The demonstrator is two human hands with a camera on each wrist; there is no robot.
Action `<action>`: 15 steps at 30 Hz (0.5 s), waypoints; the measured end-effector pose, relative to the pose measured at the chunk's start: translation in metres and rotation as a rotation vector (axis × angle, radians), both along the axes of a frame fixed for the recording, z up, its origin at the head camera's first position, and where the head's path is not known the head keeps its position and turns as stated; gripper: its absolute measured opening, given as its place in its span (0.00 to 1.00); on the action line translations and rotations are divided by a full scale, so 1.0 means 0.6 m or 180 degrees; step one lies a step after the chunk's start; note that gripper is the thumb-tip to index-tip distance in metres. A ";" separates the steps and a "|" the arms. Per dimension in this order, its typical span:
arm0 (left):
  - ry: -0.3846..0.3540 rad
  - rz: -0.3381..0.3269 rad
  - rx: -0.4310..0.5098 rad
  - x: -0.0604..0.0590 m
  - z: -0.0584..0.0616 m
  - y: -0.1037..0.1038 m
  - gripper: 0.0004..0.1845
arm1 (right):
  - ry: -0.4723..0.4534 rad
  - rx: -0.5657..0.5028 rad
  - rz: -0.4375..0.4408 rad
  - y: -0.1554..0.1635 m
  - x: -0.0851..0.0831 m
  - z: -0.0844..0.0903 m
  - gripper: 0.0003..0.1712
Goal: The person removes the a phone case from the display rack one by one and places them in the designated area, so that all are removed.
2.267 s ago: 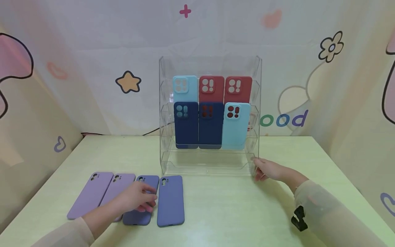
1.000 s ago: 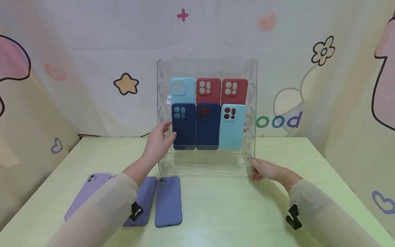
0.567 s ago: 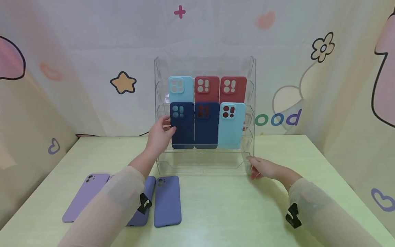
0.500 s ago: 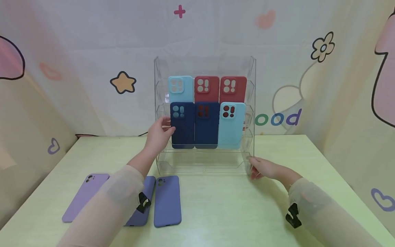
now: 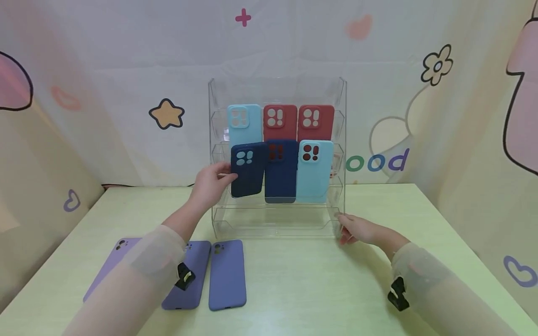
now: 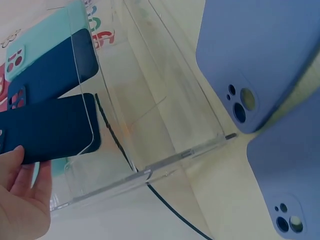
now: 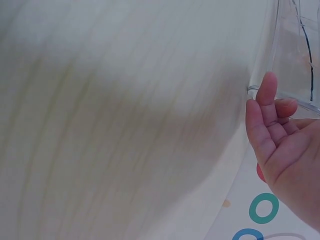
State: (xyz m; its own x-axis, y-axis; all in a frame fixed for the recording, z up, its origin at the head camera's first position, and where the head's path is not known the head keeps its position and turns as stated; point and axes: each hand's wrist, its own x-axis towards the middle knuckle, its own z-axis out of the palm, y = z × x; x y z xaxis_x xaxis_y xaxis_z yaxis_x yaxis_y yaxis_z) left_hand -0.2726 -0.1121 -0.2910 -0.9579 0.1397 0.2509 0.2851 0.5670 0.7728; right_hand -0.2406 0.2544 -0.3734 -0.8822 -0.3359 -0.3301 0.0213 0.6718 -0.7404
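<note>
While the left hand (image 5: 208, 183) pinches the left edge of a navy case (image 5: 247, 169), thumb on its front, that case sits tilted — its top leaning right — in front of the left column of the clear rack (image 5: 340, 93), lifted a little above the shelf lip. In the left wrist view the same navy case (image 6: 47, 127) shows outside the rack's acrylic wall (image 6: 165, 115), with the fingertips (image 6: 20, 165) curled against its near edge.

The right hand (image 5: 355, 228) rests at the rack's lower right corner on the table (image 5: 319, 289); its fingers are nearly straight and relaxed, touching the acrylic edge and gripping nothing. The right wrist view shows the fingertips (image 7: 267, 92) against the rack's corner (image 7: 287, 60).

In the rack a second navy case (image 5: 280, 170) stands upright just right of the held one, and a light blue case (image 5: 314, 170) stands beside that. Behind them, one tier up, stand another light blue case (image 5: 244, 122) on the left and two red cases (image 5: 279, 121) (image 5: 315, 121).

On the table near the front edge lie four cases face down in a row — two blue ones (image 5: 227, 274) (image 5: 191, 280) side by side, and to their left a lilac one (image 5: 113, 261); another is mostly hidden under the left sleeve (image 5: 143, 270), so its colour cannot be told.
</note>
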 end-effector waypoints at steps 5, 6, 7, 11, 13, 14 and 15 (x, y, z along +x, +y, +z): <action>0.0268 0.0085 0.0238 0.005 0.003 -0.013 0.14 | 0.0028 -0.0008 0.0024 -0.002 0.001 0.001 0.23; 0.0318 0.0093 0.0265 0.006 0.004 -0.015 0.13 | 0.0038 -0.0004 0.0026 -0.002 0.001 0.001 0.23; 0.0354 0.0103 0.0290 0.007 0.004 -0.017 0.13 | 0.0042 -0.0004 0.0018 -0.002 0.001 0.001 0.23; 0.0420 0.0135 0.0453 0.014 0.006 -0.022 0.12 | 0.0069 -0.0007 0.0026 -0.002 0.002 0.001 0.24; 0.0442 0.0149 0.0576 0.019 0.008 -0.024 0.12 | 0.0074 -0.0008 0.0016 -0.002 0.003 0.002 0.24; 0.0451 0.0150 0.0639 0.021 0.009 -0.025 0.13 | 0.0086 -0.0007 0.0024 -0.002 0.003 0.002 0.23; 0.0459 0.0144 0.0702 0.022 0.009 -0.025 0.13 | 0.0093 -0.0017 0.0019 -0.003 0.004 0.002 0.23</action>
